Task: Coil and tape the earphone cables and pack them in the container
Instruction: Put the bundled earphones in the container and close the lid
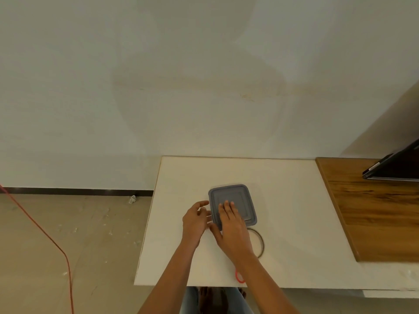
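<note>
Filling the far half of the view is a plain pale wall, and below it the white surface [283, 200] carries everything the task needs. To its right lies a wooden board [374, 211] with a dark laptop [396, 168] at its far corner, well apart from the work. The floor on the left shows a red cord [45, 232] trailing across it, clear of the surface.

The grey container [233, 203] sits near the middle of the surface with its lid on. The right hand [231, 225] lies flat on the lid, fingers [226, 206] together and extended, clamped on nothing; it looks placed to press the lid down or steady the box. The left hand [196, 220] rests against the container's left edge, fingers loosely curled and slightly apart, likely bracing the box so it does not slide.

Just beside the container on the near side, a thin dark ring [260, 243] lies on the surface, partly hidden by the right forearm; it may be a tape roll or a coiled cable, I cannot tell which. A small red band [239, 277] sits at the right wrist. No earphone cables show; whether they are inside the closed container cannot be seen.
</note>
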The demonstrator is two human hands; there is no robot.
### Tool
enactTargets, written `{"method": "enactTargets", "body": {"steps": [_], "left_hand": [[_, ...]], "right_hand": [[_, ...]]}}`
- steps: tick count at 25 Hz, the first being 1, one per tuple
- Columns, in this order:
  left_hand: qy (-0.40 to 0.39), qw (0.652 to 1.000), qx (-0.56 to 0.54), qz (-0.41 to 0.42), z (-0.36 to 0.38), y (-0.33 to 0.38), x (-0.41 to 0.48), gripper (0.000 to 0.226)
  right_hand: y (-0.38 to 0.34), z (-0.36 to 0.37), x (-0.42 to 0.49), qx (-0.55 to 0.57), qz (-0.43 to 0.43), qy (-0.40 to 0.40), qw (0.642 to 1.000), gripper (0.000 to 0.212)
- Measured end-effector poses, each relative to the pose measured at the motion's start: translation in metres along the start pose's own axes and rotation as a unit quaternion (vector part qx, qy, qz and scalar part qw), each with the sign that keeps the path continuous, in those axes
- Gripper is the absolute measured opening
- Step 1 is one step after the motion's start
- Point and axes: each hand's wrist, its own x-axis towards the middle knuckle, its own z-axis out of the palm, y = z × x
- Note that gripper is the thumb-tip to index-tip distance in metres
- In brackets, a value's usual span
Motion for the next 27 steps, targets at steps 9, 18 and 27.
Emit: {"method": "enactTargets", "body": {"steps": [9, 18, 27], "left_hand": [[0.074, 0.976, 0.203, 0.035, 0.041, 0.025, 0.019, 0.045], [0.122, 0.956, 0.245, 0.105, 0.044, 0.012, 0.040, 0.032], [0.112, 0.971, 0.184, 0.099, 0.045, 0.008, 0.045, 0.033]], "right_hand": [[0.059, -0.039, 0.076, 0.129, 0.259, 0.026, 0.957, 0.042], [0.065, -0.017, 0.080, 0.195, 0.265, 0.054, 0.943, 0.055], [0.067, -0.011, 0.080, 0.235, 0.263, 0.079, 0.932, 0.052]]}}
